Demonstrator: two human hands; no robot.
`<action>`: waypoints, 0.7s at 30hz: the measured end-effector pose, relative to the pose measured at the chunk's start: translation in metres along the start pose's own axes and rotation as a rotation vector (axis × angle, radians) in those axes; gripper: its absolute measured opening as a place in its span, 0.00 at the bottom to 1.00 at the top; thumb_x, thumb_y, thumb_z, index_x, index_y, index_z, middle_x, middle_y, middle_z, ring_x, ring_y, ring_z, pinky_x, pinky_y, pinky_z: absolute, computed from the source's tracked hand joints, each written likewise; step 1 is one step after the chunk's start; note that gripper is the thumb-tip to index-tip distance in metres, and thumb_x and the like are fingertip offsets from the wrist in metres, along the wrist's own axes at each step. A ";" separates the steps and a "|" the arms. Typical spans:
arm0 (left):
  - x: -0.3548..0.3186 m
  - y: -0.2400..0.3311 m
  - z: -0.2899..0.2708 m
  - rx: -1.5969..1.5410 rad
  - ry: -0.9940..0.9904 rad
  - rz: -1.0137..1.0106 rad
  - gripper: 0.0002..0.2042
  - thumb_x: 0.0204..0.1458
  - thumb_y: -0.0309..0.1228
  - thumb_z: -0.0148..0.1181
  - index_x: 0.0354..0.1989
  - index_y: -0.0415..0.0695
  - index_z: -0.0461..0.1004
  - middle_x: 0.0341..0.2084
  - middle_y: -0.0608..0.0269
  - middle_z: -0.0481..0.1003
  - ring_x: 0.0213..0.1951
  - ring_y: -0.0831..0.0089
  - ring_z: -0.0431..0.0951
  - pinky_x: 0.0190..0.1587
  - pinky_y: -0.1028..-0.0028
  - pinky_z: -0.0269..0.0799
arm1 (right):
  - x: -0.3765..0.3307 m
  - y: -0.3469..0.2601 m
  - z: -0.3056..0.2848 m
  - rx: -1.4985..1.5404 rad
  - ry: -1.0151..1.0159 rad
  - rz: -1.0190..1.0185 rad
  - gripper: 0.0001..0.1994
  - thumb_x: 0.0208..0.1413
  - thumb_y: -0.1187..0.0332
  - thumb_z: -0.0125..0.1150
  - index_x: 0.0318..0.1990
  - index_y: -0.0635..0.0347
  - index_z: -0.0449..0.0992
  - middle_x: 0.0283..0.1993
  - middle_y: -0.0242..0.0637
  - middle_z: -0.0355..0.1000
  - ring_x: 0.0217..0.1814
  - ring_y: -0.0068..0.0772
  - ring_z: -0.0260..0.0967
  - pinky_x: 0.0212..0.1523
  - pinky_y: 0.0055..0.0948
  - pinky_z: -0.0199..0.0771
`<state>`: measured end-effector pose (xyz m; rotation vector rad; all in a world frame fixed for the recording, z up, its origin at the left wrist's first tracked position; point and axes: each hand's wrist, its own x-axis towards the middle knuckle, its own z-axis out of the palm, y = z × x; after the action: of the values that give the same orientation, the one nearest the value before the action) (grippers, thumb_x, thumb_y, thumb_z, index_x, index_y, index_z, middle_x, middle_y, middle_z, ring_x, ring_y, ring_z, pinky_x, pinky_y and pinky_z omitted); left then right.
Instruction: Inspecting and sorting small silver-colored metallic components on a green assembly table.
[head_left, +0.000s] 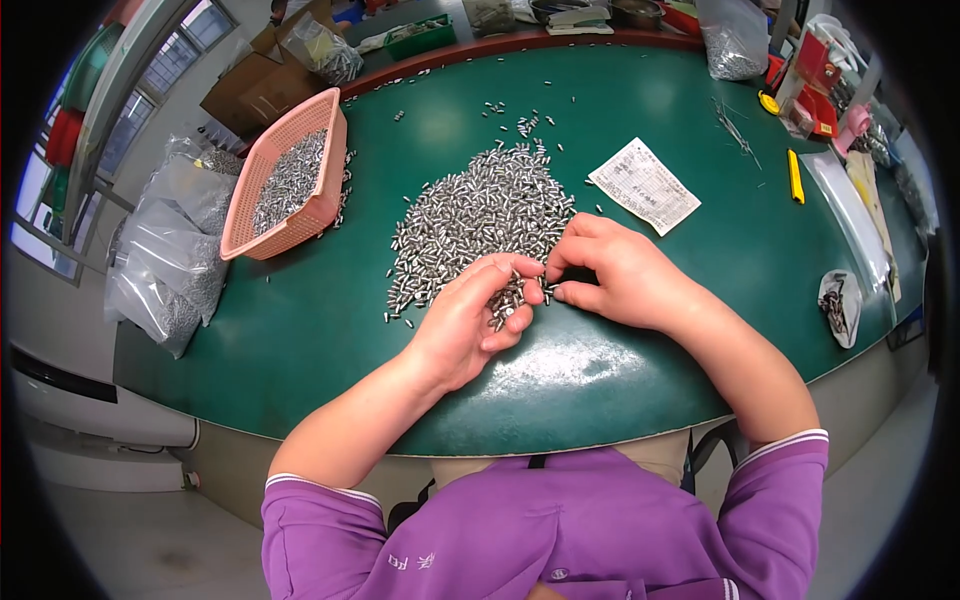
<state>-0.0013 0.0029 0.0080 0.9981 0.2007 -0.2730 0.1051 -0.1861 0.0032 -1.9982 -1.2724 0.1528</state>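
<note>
A wide heap of small shiny metal pins (470, 215) lies in the middle of the green table. My left hand (465, 320), palm turned up and fingers curled, cups a small batch of these metal pins (508, 303) at the heap's near edge. Close beside its fingertips is my right hand (615, 270), thumb and forefinger bent toward each other at the pins. Whether a pin sits between those right fingertips is too small to make out.
A pink plastic basket (335, 180) of similar pins stands left of the heap, beside filled clear bags (170, 270). A printed paper slip (645, 187) lies right of the heap. Farther right are a yellow cutter (795, 177) and a small white bag (848, 308) holding dark pieces.
</note>
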 end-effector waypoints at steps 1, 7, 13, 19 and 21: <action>0.000 0.000 0.000 -0.005 0.004 0.012 0.11 0.63 0.33 0.44 0.45 0.40 0.68 0.32 0.62 0.70 0.26 0.80 0.65 0.18 0.86 0.54 | 0.000 0.000 0.000 -0.056 -0.005 0.006 0.07 0.47 0.73 0.64 0.35 0.58 0.76 0.36 0.35 0.67 0.41 0.36 0.69 0.41 0.33 0.72; 0.002 -0.001 -0.004 -0.002 -0.025 0.002 0.07 0.62 0.31 0.49 0.43 0.42 0.68 0.32 0.63 0.71 0.25 0.82 0.65 0.18 0.86 0.54 | 0.002 0.007 0.007 -0.157 0.050 -0.035 0.05 0.49 0.74 0.62 0.34 0.59 0.75 0.35 0.36 0.67 0.40 0.36 0.69 0.40 0.33 0.71; 0.001 -0.003 -0.002 0.019 -0.010 -0.003 0.08 0.59 0.27 0.54 0.46 0.42 0.67 0.32 0.64 0.71 0.25 0.85 0.66 0.18 0.87 0.54 | 0.006 -0.004 0.001 0.273 0.076 -0.012 0.05 0.53 0.72 0.63 0.36 0.59 0.75 0.37 0.32 0.68 0.39 0.27 0.66 0.39 0.27 0.69; 0.000 -0.004 0.000 0.027 -0.021 -0.033 0.09 0.60 0.28 0.54 0.47 0.42 0.67 0.32 0.64 0.70 0.26 0.85 0.66 0.18 0.87 0.54 | 0.005 -0.012 0.001 0.385 0.067 -0.012 0.05 0.53 0.73 0.63 0.37 0.59 0.75 0.37 0.30 0.68 0.40 0.24 0.66 0.39 0.24 0.69; 0.001 -0.005 -0.001 0.031 -0.013 -0.026 0.09 0.60 0.29 0.54 0.46 0.42 0.67 0.32 0.64 0.70 0.25 0.85 0.66 0.18 0.87 0.54 | 0.006 -0.011 0.000 0.373 0.072 -0.008 0.05 0.53 0.73 0.63 0.37 0.59 0.75 0.37 0.30 0.68 0.39 0.24 0.66 0.39 0.24 0.69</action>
<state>-0.0021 0.0017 0.0034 1.0248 0.1983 -0.3065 0.1001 -0.1791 0.0117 -1.6641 -1.1136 0.2901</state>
